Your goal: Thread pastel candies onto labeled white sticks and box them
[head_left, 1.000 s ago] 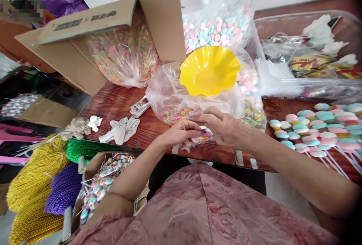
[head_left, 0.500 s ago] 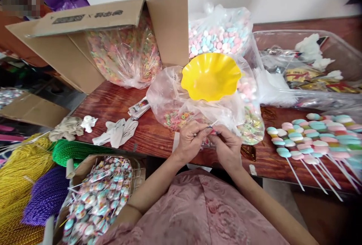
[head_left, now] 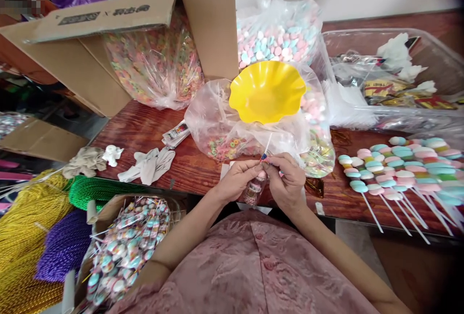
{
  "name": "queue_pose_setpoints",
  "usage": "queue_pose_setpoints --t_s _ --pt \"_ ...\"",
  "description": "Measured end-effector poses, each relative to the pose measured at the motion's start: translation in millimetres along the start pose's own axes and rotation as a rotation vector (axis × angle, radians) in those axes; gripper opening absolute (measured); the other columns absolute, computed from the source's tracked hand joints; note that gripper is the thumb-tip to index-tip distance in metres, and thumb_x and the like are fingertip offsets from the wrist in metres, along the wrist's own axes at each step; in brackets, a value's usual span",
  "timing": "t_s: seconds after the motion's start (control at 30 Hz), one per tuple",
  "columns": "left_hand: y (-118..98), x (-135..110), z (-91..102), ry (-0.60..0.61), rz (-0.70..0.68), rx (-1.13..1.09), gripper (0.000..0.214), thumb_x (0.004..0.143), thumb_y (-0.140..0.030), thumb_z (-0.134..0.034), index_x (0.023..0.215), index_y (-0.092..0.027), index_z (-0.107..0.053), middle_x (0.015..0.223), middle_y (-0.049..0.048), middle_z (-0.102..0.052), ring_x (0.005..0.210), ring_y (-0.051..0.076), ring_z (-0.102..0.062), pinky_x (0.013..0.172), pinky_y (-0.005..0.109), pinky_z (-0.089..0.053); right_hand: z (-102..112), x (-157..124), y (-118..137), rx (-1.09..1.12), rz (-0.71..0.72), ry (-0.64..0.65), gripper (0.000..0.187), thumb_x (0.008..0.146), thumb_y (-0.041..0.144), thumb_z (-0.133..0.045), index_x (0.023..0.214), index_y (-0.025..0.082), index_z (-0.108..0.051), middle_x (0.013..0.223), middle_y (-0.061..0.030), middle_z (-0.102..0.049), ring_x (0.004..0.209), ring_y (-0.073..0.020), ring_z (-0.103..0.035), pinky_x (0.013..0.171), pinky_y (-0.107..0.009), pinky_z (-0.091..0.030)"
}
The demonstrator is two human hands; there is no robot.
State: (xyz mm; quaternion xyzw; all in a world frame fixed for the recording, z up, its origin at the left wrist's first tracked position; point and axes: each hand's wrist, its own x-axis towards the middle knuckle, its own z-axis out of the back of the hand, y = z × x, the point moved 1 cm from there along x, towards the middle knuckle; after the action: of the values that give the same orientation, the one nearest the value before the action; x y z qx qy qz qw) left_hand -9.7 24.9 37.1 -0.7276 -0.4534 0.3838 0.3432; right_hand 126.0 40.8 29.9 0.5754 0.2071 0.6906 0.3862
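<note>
Between my hands, at the table's front edge, hangs a wrapped marshmallow skewer (head_left: 253, 190), its white stick (head_left: 268, 143) pointing up. A blue tie (head_left: 263, 157) sits at the neck of the clear wrapper, where the stick comes out. My left hand (head_left: 237, 181) pinches the wrapper's neck from the left, fingers closed. On the other side my right hand (head_left: 287, 181) is closed at the same neck, thumb and forefinger at the tie. The fingers partly hide the tie's ends. Just beyond lie clear bags of ring candies (head_left: 226, 147) with a yellow wavy-edged bowl (head_left: 267, 92) on top.
Unwrapped marshmallow skewers (head_left: 395, 169) lie at the right, below a clear plastic bin (head_left: 380, 115). A cardboard box (head_left: 213, 28) stands at back left, near white gloves (head_left: 148, 165). Lower left, a box holds wrapped skewers (head_left: 126, 251) beside yellow, green and purple cords (head_left: 61, 246).
My hands have turned the skewer so its stick points more upright and its wrapped candy shows below my fingers. The view has shifted slightly.
</note>
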Motion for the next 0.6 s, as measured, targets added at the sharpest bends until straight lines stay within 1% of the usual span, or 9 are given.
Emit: queue_pose_setpoints --t_s 0.07,0.17,0.23,0.27,0.33,0.4,0.43,0.53,0.6 --pt "-2.2 1.7 -1.2 0.058 0.052 0.052 0.042 0.065 -0.049 -0.083 0.075 -0.012 -0.066 0.064 -0.0028 -0.053 0.055 0.005 -0.043 0.053 0.018 -0.033 2.4 0.1 -1.8 -0.016 -0.010 0.004 0.011 0.088 0.018 -0.059 0.081 0.024 -0.065 0.075 -0.0013 -0.063 0.070 -0.0173 -0.060 0.063 -0.033 -0.048" --pt "-4.1 4.3 -0.5 0.121 0.101 0.110 0.036 0.068 -0.043 -0.080 0.073 -0.012 -0.062 0.061 -0.0042 -0.051 0.053 0.004 -0.041 0.051 0.018 -0.030 11.6 0.8 -6.6 -0.058 -0.011 0.070 0.012 0.090 0.022 -0.057 0.079 0.024 -0.063 0.073 -0.0013 -0.061 0.067 -0.0168 -0.058 0.062 -0.034 -0.048" --pt "-5.2 5.4 1.3 0.114 0.111 0.125 0.027 0.071 -0.035 -0.076 0.073 -0.013 -0.061 0.061 -0.0042 -0.052 0.052 0.004 -0.042 0.051 0.017 -0.031 21.6 3.0 -9.9 -0.150 0.027 0.114 0.010 0.091 0.028 -0.057 0.085 0.025 -0.065 0.081 -0.0040 -0.064 0.074 -0.0189 -0.060 0.068 -0.037 -0.050" --pt "-5.7 5.5 2.3 0.115 0.120 0.143 0.022 0.073 -0.031 -0.072 0.072 -0.013 -0.061 0.062 -0.0036 -0.054 0.052 0.004 -0.042 0.051 0.017 -0.032 27.3 4.9 -11.6 -0.216 0.057 0.124 0.010 0.091 0.032 -0.058 0.090 0.026 -0.066 0.089 -0.0063 -0.067 0.082 -0.0211 -0.062 0.073 -0.040 -0.050" --pt "-6.9 4.6 4.1 0.146 0.138 0.193 0.016 0.077 -0.026 -0.064 0.069 -0.012 -0.061 0.062 -0.0013 -0.058 0.053 0.005 -0.046 0.052 0.018 -0.036 36.8 9.2 -15.3 -0.318 0.135 0.288 0.016 0.091 0.040 -0.060 0.099 0.030 -0.068 0.107 -0.0073 -0.069 0.104 -0.0262 -0.061 0.088 -0.048 -0.047" --pt "-8.2 2.5 5.8 0.229 0.182 0.226 0.016 0.079 -0.024 -0.061 0.067 -0.013 -0.060 0.063 0.0016 -0.061 0.056 0.008 -0.053 0.055 0.021 -0.041 43.8 13.1 -18.6 -0.343 0.236 0.481 0.019 0.093 0.044 -0.058 0.107 0.035 -0.068 0.113 -0.0026 -0.070 0.116 -0.0277 -0.057 0.097 -0.053 -0.041" --pt "-8.9 1.3 6.8 0.275 0.208 0.230 0.016 0.079 -0.024 -0.061 0.067 -0.014 -0.059 0.063 0.0023 -0.062 0.056 0.010 -0.055 0.055 0.022 -0.043 46.3 14.8 -19.8 -0.329 0.294 0.567 0.020 0.094 0.042 -0.057 0.110 0.038 -0.067 0.111 -0.0003 -0.072 0.118 -0.0273 -0.057 0.100 -0.054 -0.038" --pt "-12.1 -1.5 10.6 0.419 0.288 0.271 0.020 0.081 -0.030 -0.062 0.069 -0.015 -0.058 0.061 0.0017 -0.060 0.052 0.010 -0.053 0.052 0.024 -0.042 50.8 19.1 -20.8 -0.265 0.414 0.754 0.023 0.094 0.034 -0.057 0.114 0.041 -0.065 0.094 0.0029 -0.074 0.102 -0.0235 -0.064 0.097 -0.054 -0.037" --pt "-15.8 -3.1 12.2 0.510 0.275 0.408 0.022 0.084 -0.032 -0.058 0.069 -0.016 -0.057 0.060 0.0006 -0.057 0.052 0.010 -0.051 0.051 0.023 -0.041 52.3 21.9 -19.1 -0.217 0.318 0.771 0.015 0.091 0.035 -0.061 0.103 0.039 -0.068 0.076 0.0033 -0.070 0.086 -0.0208 -0.064 0.090 -0.050 -0.041"
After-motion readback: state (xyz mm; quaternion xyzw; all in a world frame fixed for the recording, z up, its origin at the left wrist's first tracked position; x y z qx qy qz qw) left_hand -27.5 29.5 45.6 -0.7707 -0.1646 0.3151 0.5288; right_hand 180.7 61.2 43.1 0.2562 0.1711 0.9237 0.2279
